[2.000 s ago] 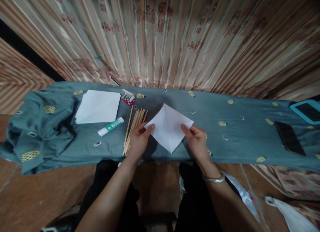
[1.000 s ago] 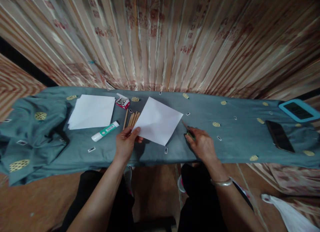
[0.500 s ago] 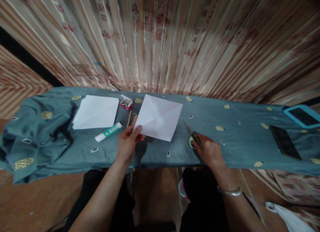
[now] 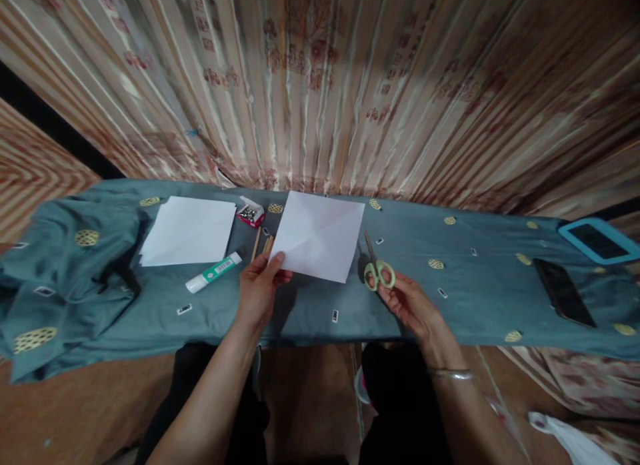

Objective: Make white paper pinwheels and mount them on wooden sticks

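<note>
A white sheet of paper (image 4: pixel 320 235) with faint diagonal creases is pinched at its lower left corner by my left hand (image 4: pixel 260 285), thumb on top. My right hand (image 4: pixel 413 301) holds a pair of scissors (image 4: pixel 379 275) by the light green handles, blades pointing up and away, just right of the paper. The blades look closed and do not touch the sheet. Thin wooden sticks (image 4: pixel 257 243) lie on the cloth, partly hidden behind the paper and my left hand. Left of that hand is a glue stick (image 4: pixel 213 272) with a green and white label.
A stack of white paper (image 4: pixel 187 231) lies at the left, beside a small open red and white box (image 4: pixel 251 213) of metal bits. At the right are a dark phone (image 4: pixel 564 291) and a blue-framed tablet (image 4: pixel 600 240). Bunched cloth (image 4: pixel 75 271) covers the left end.
The scissors have been lifted and turned in my right hand, so both handle loops now face me. My left hand keeps its pinch on the paper, which has barely shifted.
</note>
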`<act>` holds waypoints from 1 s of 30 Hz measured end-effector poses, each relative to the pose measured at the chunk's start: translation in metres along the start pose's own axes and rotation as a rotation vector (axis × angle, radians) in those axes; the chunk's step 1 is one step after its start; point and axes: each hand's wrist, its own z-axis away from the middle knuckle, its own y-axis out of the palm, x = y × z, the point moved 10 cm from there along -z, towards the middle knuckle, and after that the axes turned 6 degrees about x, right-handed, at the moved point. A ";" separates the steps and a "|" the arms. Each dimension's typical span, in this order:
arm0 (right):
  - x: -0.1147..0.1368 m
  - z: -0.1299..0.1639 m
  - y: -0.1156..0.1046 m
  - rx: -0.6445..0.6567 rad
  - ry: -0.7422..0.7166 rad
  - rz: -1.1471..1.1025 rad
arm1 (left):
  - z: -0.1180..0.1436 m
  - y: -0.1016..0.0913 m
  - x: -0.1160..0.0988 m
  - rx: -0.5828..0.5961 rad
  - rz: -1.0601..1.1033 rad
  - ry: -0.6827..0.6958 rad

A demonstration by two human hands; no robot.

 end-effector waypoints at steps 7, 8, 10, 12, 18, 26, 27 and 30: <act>0.004 0.003 0.048 0.128 -0.085 -0.016 | 0.000 0.000 -0.005 -0.020 -0.019 0.024; 0.010 0.003 0.049 0.103 -0.131 0.002 | 0.001 0.001 -0.005 -0.014 -0.041 0.034; 0.023 0.004 0.050 0.049 -0.232 0.042 | 0.002 0.003 -0.005 0.007 -0.086 0.052; 0.030 0.004 0.053 0.005 -0.293 0.076 | 0.003 0.005 -0.003 0.029 -0.111 0.054; 0.024 -0.001 0.072 -0.001 -0.265 0.082 | 0.005 0.007 0.006 0.031 -0.051 0.023; 0.016 -0.005 0.082 0.011 -0.286 0.110 | 0.019 0.031 0.026 0.145 -0.055 -0.041; 0.015 -0.004 0.083 0.032 -0.280 0.131 | 0.018 0.027 0.024 0.125 -0.067 -0.028; 0.004 0.001 0.089 0.169 -0.225 0.230 | 0.009 0.007 0.011 0.023 -0.097 0.049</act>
